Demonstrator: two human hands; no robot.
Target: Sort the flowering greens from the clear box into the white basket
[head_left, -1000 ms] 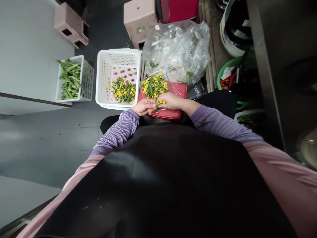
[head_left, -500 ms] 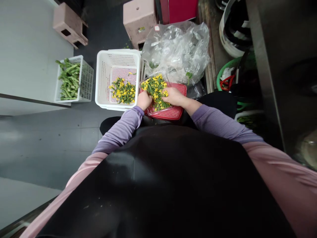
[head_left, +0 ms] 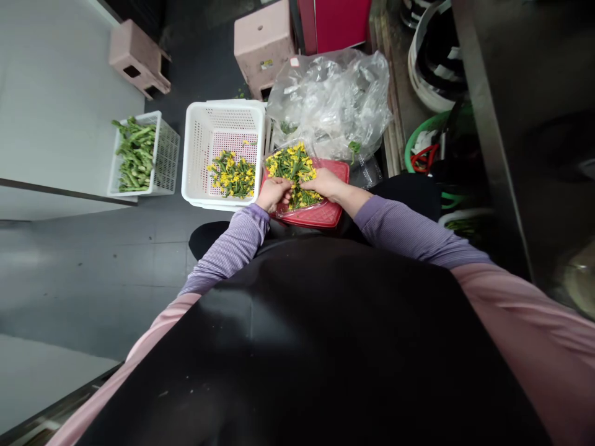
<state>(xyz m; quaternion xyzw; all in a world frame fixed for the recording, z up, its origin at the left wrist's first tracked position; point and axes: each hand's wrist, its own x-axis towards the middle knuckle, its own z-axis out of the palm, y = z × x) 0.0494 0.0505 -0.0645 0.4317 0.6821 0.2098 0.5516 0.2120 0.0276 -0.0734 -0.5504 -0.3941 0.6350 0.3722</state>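
Observation:
A pile of small yellow flowers with green stems lies in a clear plastic container, on a red plastic basket in front of my lap. At the pile's left side is my left hand, thumb and fingers pinched together over the blossoms. From the right comes my right hand, its closed fingertips among the flowers, close to those of the left. Both hands appear to grip flowers, though the exact pieces are too small to make out. Left of them stands a white plastic basket, where more yellow flowers lie.
A crumpled clear plastic bag lies beyond the red basket. Pink stools stand at the back. A white crate of green stalks is at far left. A green basket and a metal counter are right.
My left hand has risen from the near left edge of the pile onto the flowers, its fingertips now close to the right hand's. The right hand stays at the pile. The view has shifted slightly.

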